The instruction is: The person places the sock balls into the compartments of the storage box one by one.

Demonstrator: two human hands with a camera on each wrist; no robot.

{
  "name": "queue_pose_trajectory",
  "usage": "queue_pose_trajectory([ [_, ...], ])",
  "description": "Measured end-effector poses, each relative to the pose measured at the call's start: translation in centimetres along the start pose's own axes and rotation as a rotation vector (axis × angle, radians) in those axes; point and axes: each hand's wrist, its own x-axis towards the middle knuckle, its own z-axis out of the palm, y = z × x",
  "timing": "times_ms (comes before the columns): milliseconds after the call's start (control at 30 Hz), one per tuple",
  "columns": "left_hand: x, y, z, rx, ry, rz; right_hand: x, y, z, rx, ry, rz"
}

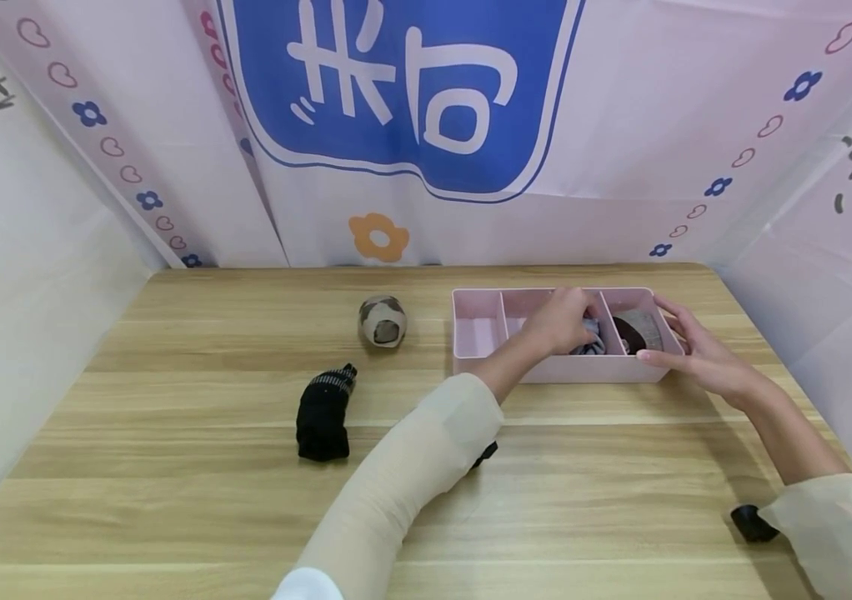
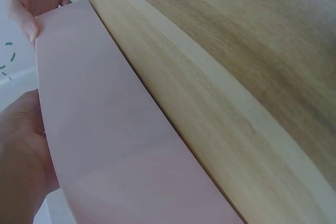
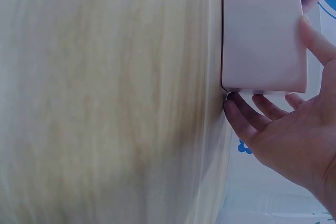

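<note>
Pink divided box [image 1: 564,370] stands on the far right part of the wooden table [image 1: 208,500], its long side running left to right and its open top facing up. That orientation gives both hands access from the near side.

Right hand [image 1: 707,358]: grasping the box at its right end, thumb on the near side by the corner, fingers spread along the end wall. The right wrist view agrees. In my judgement this is a bracing hold, which keeps the box from sliding while the other hand works inside.

Left hand [image 1: 561,323]: reaching in from above, fingers curled down onto a blue-grey roll [image 1: 589,343] just left of the right-hand divider [image 1: 611,321]. It appears to grasp the roll; the exact finger contact is partly hidden, and the left wrist view shows mostly the outer wall. The downward reach suits a narrow, walled space.

Right compartment: holds a grey and brown roll [image 1: 645,325], kept apart from its neighbour by the divider.

Outside the box, to its left, lie a camouflage-patterned roll [image 1: 383,322] and, nearer, a black roll [image 1: 324,414]. Both are well apart from the hands. Their compact shape suggests rolled socks, presumably bundled so as to fit small compartments.
</note>
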Motion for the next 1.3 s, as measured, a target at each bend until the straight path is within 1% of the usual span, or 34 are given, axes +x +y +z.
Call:
queue_pose_trajectory([
  [167,-0.2,-0.1,-0.1,-0.046,-0.010,0.015,0.0,0.1,0.0,-0.004,-0.001,-0.001],
  [300,-0.4,-0.2,-0.2,-0.051,-0.016,0.042,0.0,0.1,0.0,-0.008,-0.003,0.002],
  [433,-0.9,-0.5,-0.9,-0.074,-0.024,0.094,0.0,0.0,0.0,-0.008,-0.005,0.001],
  [500,-1.3,-0.7,-1.4,-0.106,-0.019,0.109,0.0,-0.1,0.0,-0.008,-0.004,0.000],
  [567,-1.8,-0.9,-2.0,-0.148,-0.012,0.104,0.0,0.0,0.0,-0.008,-0.003,-0.001],
  [700,-2.8,-1.4,-3.8,-0.185,0.024,0.083,0.0,0.0,0.0,-0.013,-0.002,-0.001],
  [833,-4.1,-2.4,-5.8,-0.190,0.062,0.114,-0.1,0.0,0.1,-0.014,-0.002,-0.002],
  [900,-4.9,-3.0,-6.8,-0.198,0.087,0.123,-0.2,0.0,0.1,-0.016,-0.002,-0.001],
  [933,-5.3,-3.3,-7.2,-0.204,0.100,0.118,-0.2,0.0,0.1,-0.015,-0.003,0.000],
  [1100,-7.4,-4.8,-9.4,-0.179,0.168,0.079,-0.2,0.1,0.1,-0.015,-0.004,0.001],
  [1233,-8.9,-5.8,-10.7,-0.137,0.212,0.083,-0.1,0.1,0.0,-0.020,-0.003,-0.002],
  [1300,-9.7,-6.2,-11.2,-0.127,0.217,0.083,-0.1,0.1,0.0,-0.022,-0.003,-0.002],
])
